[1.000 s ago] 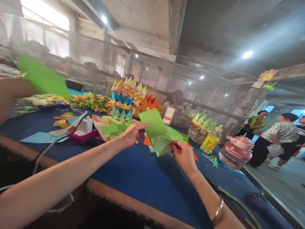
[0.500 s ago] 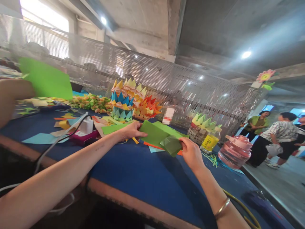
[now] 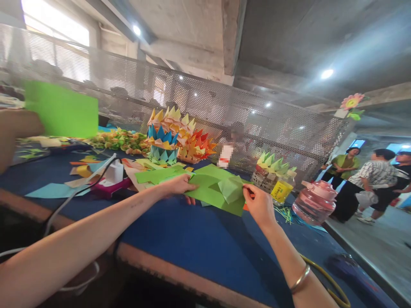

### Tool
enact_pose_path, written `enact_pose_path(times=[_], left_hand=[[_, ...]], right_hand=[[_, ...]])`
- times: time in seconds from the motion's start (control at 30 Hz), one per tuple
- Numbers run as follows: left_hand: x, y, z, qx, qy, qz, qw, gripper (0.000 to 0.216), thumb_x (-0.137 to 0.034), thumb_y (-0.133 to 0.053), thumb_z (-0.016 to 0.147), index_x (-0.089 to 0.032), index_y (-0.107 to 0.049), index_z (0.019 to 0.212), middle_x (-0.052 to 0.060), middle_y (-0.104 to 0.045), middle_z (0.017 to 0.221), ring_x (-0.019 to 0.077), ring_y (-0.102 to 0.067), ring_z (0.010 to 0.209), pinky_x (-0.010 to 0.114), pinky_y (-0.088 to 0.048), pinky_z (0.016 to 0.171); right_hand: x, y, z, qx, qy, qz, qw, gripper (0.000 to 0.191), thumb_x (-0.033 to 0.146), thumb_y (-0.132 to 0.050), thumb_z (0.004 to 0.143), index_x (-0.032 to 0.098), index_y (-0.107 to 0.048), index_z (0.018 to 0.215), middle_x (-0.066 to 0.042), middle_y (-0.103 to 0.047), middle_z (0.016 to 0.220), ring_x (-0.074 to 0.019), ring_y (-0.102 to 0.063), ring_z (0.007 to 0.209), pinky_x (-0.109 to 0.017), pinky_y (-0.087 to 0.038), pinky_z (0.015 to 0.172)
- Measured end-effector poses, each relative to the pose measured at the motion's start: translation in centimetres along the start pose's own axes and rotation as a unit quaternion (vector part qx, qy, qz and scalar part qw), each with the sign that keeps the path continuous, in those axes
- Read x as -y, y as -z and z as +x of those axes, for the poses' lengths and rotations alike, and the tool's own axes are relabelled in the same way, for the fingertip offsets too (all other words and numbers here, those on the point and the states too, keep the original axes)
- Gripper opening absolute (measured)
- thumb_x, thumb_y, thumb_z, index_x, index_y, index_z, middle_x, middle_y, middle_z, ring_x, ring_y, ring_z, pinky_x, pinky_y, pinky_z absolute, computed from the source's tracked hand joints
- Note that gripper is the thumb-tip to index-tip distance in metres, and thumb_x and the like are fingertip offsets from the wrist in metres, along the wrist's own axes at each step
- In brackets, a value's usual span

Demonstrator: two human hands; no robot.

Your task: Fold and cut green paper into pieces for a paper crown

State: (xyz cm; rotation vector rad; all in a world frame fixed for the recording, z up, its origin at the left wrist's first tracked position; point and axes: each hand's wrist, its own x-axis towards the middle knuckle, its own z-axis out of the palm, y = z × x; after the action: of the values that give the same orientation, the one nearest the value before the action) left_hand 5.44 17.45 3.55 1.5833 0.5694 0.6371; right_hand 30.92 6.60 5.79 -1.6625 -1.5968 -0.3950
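My left hand [image 3: 180, 186] grips a bright green paper sheet [image 3: 205, 188] by its left edge, with fingers curled beneath it. The sheet is held just over the blue tabletop. My right hand [image 3: 258, 203] is closed in a pinch at the right corner of a smaller, paler green piece of paper [image 3: 230, 189], which overlaps the sheet's right part. Whether those fingertips also catch the sheet below, I cannot tell. Another green sheet [image 3: 160, 174] lies left of my hands, on scattered coloured paper.
Behind stand folded-paper crowns [image 3: 170, 137]. A yellow-labelled bottle [image 3: 282, 188] and a pink jug [image 3: 314, 203] are to the right. A power strip [image 3: 111, 186] with cables sits left. Another person's hand [image 3: 22, 126] holds a green sheet [image 3: 64, 109]. Several people stand at far right.
The green sheet between my hands has turned flatter and shows more of its face. The paler piece has lifted slightly and looks brighter. The other person's sheet at left has tilted more upright.
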Motion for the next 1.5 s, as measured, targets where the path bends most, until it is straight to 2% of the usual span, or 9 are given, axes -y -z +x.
enact_pose_path(times=[0.13, 0.2, 0.3, 0.4, 0.47, 0.67, 0.87, 1.17, 1.5], left_hand=[[0.4, -0.2, 0.1, -0.019, 0.015, -0.037, 0.999, 0.033, -0.041, -0.08, 0.065, -0.012, -0.065, 0.071, 0.01, -0.071, 0.059, 0.0173, -0.066, 0.047, 0.022, -0.049, 0.043], [0.7, -0.4, 0.3, -0.031, 0.018, -0.063, 0.997, 0.033, -0.04, -0.079, 0.067, -0.012, -0.064, 0.077, 0.01, -0.073, 0.067, 0.0187, -0.069, 0.053, 0.023, -0.052, 0.046], [0.9, -0.9, 0.6, -0.033, 0.014, -0.099, 0.994, 0.034, -0.038, -0.079, 0.067, -0.013, -0.064, 0.085, 0.01, -0.075, 0.079, 0.0208, -0.072, 0.061, 0.026, -0.056, 0.052], [1.0, -1.7, 0.7, -0.011, 0.008, -0.123, 0.992, 0.037, -0.036, -0.082, 0.065, -0.012, -0.065, 0.087, 0.012, -0.075, 0.083, 0.0228, -0.073, 0.067, 0.027, -0.058, 0.057], [1.0, -2.0, 0.7, 0.006, 0.007, -0.135, 0.991, 0.037, -0.037, -0.083, 0.063, -0.013, -0.066, 0.086, 0.012, -0.075, 0.084, 0.0237, -0.073, 0.071, 0.027, -0.058, 0.059], [1.3, -2.0, 0.8, 0.025, 0.005, -0.159, 0.987, 0.04, -0.038, -0.082, 0.067, -0.011, -0.067, 0.092, 0.014, -0.074, 0.092, 0.0243, -0.073, 0.076, 0.028, -0.058, 0.064], [1.6, -1.9, 0.8, 0.051, 0.001, -0.157, 0.986, 0.047, -0.042, -0.085, 0.061, -0.01, -0.069, 0.092, 0.013, -0.075, 0.088, 0.0242, -0.072, 0.08, 0.029, -0.058, 0.069], [1.7, -2.3, 0.7, 0.09, 0.01, -0.141, 0.986, 0.051, -0.046, -0.086, 0.058, -0.012, -0.072, 0.094, 0.011, -0.075, 0.087, 0.0227, -0.071, 0.081, 0.033, -0.055, 0.076], [1.6, -2.5, 0.6, 0.085, 0.006, -0.114, 0.99, 0.052, -0.048, -0.085, 0.057, -0.012, -0.072, 0.092, 0.01, -0.074, 0.085, 0.0226, -0.07, 0.082, 0.035, -0.055, 0.078]], right_hand=[[0.7, 0.3, 0.3, -0.064, -0.012, 0.048, 0.997, 0.029, 0.037, -0.051, 0.08, 0.017, -0.071, 0.084, -0.013, -0.069, 0.1, -0.0255, -0.063, 0.089, -0.035, -0.048, 0.076], [1.4, 0.3, 0.2, -0.081, -0.031, 0.077, 0.993, 0.036, 0.045, -0.05, 0.081, 0.014, -0.07, 0.083, -0.014, -0.068, 0.095, -0.0256, -0.061, 0.086, -0.035, -0.048, 0.074], [3.0, -0.3, -0.6, -0.035, -0.047, 0.132, 0.989, 0.041, 0.051, -0.049, 0.082, 0.015, -0.069, 0.083, -0.008, -0.069, 0.076, -0.0201, -0.061, 0.068, -0.03, -0.047, 0.062], [4.4, -1.3, -1.7, 0.039, -0.049, 0.161, 0.985, 0.037, 0.05, -0.053, 0.08, 0.018, -0.067, 0.069, -0.003, -0.067, 0.062, -0.0168, -0.059, 0.057, -0.025, -0.044, 0.055], [4.7, -1.8, -2.0, 0.062, -0.055, 0.154, 0.985, 0.033, 0.046, -0.056, 0.078, 0.019, -0.064, 0.061, -0.002, -0.065, 0.057, -0.0161, -0.058, 0.055, -0.025, -0.042, 0.054], [3.7, -1.5, -1.7, 0.045, -0.098, 0.087, 0.99, 0.025, 0.04, -0.055, 0.076, 0.021, -0.062, 0.062, -0.002, -0.066, 0.062, -0.0173, -0.058, 0.059, -0.027, -0.039, 0.058], [4.3, -1.9, -2.3, 0.069, -0.091, 0.058, 0.992, 0.022, 0.037, -0.055, 0.076, 0.021, -0.062, 0.062, 0.0, -0.065, 0.061, -0.016, -0.056, 0.059, -0.027, -0.037, 0.059], [4.7, -3.0, -3.0, 0.115, -0.055, 0.11, 0.986, 0.024, 0.037, -0.054, 0.08, 0.019, -0.063, 0.066, 0.0, -0.063, 0.061, -0.0137, -0.056, 0.059, -0.024, -0.039, 0.058], [4.8, -3.5, -3.2, 0.126, -0.033, 0.146, 0.981, 0.027, 0.036, -0.054, 0.083, 0.018, -0.064, 0.066, 0.001, -0.063, 0.058, -0.013, -0.057, 0.054, -0.023, -0.041, 0.053]])
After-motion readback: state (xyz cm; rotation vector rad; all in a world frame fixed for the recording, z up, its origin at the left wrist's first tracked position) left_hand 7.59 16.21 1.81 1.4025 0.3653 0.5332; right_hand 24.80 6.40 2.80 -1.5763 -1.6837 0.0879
